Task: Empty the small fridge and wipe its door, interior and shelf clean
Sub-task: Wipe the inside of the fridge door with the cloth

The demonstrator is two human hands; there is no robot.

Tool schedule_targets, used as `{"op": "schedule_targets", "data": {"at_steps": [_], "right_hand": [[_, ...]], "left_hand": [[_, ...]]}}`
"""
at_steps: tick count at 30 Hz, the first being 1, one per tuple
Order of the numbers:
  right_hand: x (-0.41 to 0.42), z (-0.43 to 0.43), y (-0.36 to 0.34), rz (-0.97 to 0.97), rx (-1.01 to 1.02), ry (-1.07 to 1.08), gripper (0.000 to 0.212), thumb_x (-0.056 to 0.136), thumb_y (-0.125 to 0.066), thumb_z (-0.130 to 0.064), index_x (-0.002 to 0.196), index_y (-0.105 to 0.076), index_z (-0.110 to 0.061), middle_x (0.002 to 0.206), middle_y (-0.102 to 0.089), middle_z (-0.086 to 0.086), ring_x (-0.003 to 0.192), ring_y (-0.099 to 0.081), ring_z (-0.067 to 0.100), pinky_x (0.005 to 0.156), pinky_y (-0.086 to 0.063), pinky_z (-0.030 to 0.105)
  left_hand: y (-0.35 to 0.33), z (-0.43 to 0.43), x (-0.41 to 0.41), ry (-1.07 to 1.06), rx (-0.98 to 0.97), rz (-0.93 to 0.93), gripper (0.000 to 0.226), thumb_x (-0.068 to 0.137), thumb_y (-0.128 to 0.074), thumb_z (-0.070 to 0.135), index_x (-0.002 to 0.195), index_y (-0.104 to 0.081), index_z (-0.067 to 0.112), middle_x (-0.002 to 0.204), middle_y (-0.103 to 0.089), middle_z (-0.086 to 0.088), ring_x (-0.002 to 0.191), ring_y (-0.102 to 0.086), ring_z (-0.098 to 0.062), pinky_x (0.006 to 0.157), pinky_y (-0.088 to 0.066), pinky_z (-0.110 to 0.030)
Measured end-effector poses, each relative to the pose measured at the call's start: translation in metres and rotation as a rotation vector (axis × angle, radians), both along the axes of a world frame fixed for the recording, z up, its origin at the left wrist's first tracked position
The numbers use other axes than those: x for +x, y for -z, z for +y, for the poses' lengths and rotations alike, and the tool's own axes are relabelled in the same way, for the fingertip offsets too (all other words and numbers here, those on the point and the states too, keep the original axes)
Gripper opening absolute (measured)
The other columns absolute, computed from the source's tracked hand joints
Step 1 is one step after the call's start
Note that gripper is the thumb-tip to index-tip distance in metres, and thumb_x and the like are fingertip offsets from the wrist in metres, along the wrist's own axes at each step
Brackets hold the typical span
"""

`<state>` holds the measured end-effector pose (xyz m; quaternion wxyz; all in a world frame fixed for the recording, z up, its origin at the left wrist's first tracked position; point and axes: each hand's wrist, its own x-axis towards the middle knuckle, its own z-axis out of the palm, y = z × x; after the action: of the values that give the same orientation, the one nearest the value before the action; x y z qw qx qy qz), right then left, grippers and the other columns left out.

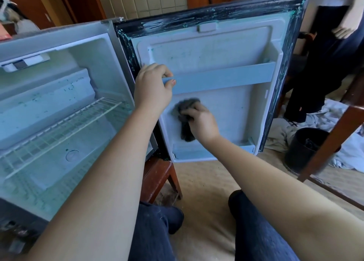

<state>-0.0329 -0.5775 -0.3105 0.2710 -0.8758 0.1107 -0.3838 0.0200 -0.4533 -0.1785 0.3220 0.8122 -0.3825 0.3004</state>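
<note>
The small fridge [25, 44] stands open on the left, its white interior holding only a wire shelf [59, 130]. Its door [246, 107] is swung wide to the right, inner side facing me, with a dark stained gasket around it. My left hand [152, 87] grips the left end of the door's rail [226, 77], thumb over its front. My right hand [199, 123] holds a grey cloth [186, 113] and presses it against the door's lower panel, below the rail.
The fridge sits on a wooden stand [159, 178]. A black bucket [303, 148] stands on the floor at the right beside crumpled white sheets [334, 111] and a wooden chair frame [338, 134]. Another person stands behind the door at the upper right. My knees are below.
</note>
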Motion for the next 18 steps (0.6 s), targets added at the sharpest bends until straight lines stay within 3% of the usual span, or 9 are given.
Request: {"op": "schedule_targets", "data": {"at_steps": [3,5,8,13,16,18], "right_hand": [[-0.001,-0.005,0.050,0.468,-0.003,-0.021,0.039,0.083,-0.051,0.003,0.106,-0.072,-0.019,0.119,-0.057,0.002,0.110,-0.055,0.027,0.083,-0.049,0.032],[-0.007,-0.007,0.062,0.547,0.041,0.024,0.043,0.083,-0.049,0.007,0.109,-0.070,-0.019,0.123,-0.055,-0.001,0.110,-0.056,0.026,0.084,-0.050,0.033],[-0.015,-0.008,0.045,0.409,0.068,0.027,0.045,0.080,-0.045,0.007,0.110,-0.069,-0.017,0.122,-0.056,0.000,0.108,-0.055,0.026,0.078,-0.048,0.031],[-0.010,-0.019,-0.041,-0.018,0.040,0.077,0.031,0.085,-0.054,-0.006,0.107,-0.071,-0.019,0.106,-0.064,0.009,0.100,-0.057,0.030,0.074,-0.047,0.032],[-0.014,-0.024,-0.037,-0.020,0.049,0.084,0.026,0.087,-0.057,-0.010,0.105,-0.072,-0.020,0.111,-0.063,0.005,0.100,-0.058,0.026,0.075,-0.048,0.031],[-0.019,-0.030,-0.002,0.140,0.038,0.070,0.031,0.083,-0.054,-0.003,0.103,-0.071,-0.019,0.113,-0.059,0.005,0.101,-0.058,0.030,0.078,-0.048,0.033]], "left_hand": [[0.000,-0.003,0.000,0.001,0.000,-0.002,0.011,0.086,-0.067,0.013,0.092,-0.066,0.005,0.096,-0.064,-0.009,0.099,-0.053,-0.029,0.095,-0.035,-0.032],[-0.001,-0.005,0.000,-0.010,0.015,0.003,0.011,0.088,-0.067,0.015,0.094,-0.066,0.006,0.098,-0.064,-0.008,0.102,-0.052,-0.027,0.092,-0.034,-0.030],[-0.001,-0.005,0.003,-0.020,0.018,-0.004,0.011,0.087,-0.067,0.016,0.093,-0.066,0.007,0.097,-0.064,-0.008,0.102,-0.052,-0.027,0.090,-0.033,-0.028],[0.004,-0.007,0.002,-0.020,0.007,-0.032,0.010,0.086,-0.066,0.014,0.092,-0.065,0.005,0.098,-0.064,-0.010,0.102,-0.052,-0.029,0.093,-0.034,-0.031],[0.003,-0.006,0.002,-0.020,0.011,-0.028,0.011,0.086,-0.066,0.014,0.093,-0.066,0.006,0.099,-0.064,-0.009,0.103,-0.052,-0.029,0.091,-0.034,-0.031],[0.003,-0.006,0.002,-0.012,0.006,-0.032,0.011,0.086,-0.067,0.014,0.092,-0.066,0.005,0.099,-0.064,-0.010,0.102,-0.052,-0.029,0.094,-0.035,-0.033]]}}
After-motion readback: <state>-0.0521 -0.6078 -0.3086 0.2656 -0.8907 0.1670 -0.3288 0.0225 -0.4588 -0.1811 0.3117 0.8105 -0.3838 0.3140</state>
